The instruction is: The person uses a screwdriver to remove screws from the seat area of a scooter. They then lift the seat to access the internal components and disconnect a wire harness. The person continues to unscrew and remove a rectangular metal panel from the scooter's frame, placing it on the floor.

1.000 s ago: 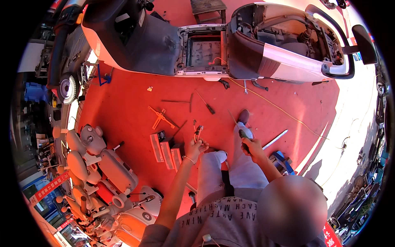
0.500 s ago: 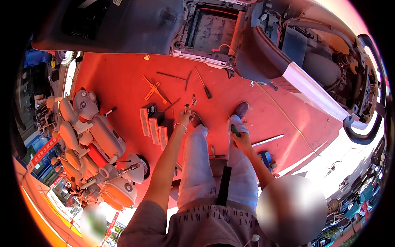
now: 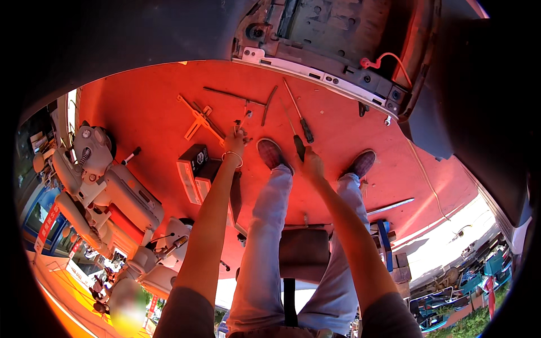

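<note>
My left hand (image 3: 234, 145), with a bracelet at the wrist, is closed on a small metal part (image 3: 243, 123) that sticks out beyond the fingers. Its exact kind is too small to make out. To the right, my right hand (image 3: 313, 164) grips the dark handle of a screwdriver (image 3: 299, 147), its thin shaft pointing away from me. On the red floor just past that hand lies a second screwdriver (image 3: 306, 130). An orange cross-shaped tool (image 3: 200, 121) and dark metal rods (image 3: 234, 96) rest on the floor beyond my left hand.
Stacked boxes (image 3: 194, 163) stand left of my left forearm, with parked scooters (image 3: 124, 186) farther left. A vehicle body with a pale sill (image 3: 321, 74) spans the far side. A small wrench (image 3: 387, 120), a cord (image 3: 425, 174) and a long metal bar (image 3: 390, 207) lie rightward. A stool (image 3: 305, 248) is between my legs.
My right hand has moved from beside my knee forward and toward my left hand, bringing the screwdriver into fuller sight. The view has shifted closer to the vehicle, and my feet sit farther apart.
</note>
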A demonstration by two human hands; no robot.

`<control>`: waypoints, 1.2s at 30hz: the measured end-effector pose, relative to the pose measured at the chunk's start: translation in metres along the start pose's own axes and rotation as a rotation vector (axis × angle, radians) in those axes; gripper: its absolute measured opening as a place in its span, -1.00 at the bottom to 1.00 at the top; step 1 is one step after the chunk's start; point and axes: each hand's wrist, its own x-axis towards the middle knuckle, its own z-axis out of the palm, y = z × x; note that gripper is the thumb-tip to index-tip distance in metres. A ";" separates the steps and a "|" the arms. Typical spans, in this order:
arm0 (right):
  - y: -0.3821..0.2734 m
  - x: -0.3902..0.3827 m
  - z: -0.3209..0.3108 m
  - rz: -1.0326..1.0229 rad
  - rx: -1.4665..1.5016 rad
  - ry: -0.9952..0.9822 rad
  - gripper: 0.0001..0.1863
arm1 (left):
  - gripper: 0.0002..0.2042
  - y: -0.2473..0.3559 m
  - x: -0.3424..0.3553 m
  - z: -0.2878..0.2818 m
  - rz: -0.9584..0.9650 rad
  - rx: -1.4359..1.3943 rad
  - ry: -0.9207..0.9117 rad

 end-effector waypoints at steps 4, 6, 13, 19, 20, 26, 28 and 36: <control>-0.009 0.061 0.054 -0.129 -0.045 0.016 -0.63 | -0.90 -0.045 0.066 -0.010 0.406 0.233 0.037; 0.009 0.084 0.070 -0.184 -0.204 0.066 -0.62 | -0.90 -0.046 0.082 -0.001 0.439 0.361 0.014; 0.061 0.134 0.086 0.247 -0.470 0.006 -0.60 | -0.73 -0.086 0.100 0.011 0.601 0.789 0.104; 0.064 0.117 0.078 0.215 -0.219 -0.039 -0.67 | -0.72 -0.067 0.038 0.010 0.371 0.544 -0.042; 0.056 0.106 0.067 0.205 -0.107 -0.064 -0.67 | -0.72 -0.066 0.025 0.008 0.384 0.522 -0.054; 0.038 -0.016 -0.051 0.206 0.279 -0.019 -0.69 | -0.75 0.018 -0.104 0.056 0.623 0.417 -0.073; 0.035 -0.063 -0.099 0.269 0.301 -0.055 -0.69 | -0.74 0.065 -0.146 0.085 0.710 0.387 -0.083; 0.037 -0.222 -0.279 0.229 0.443 0.032 -0.68 | -0.67 0.212 -0.227 0.173 0.961 0.424 -0.042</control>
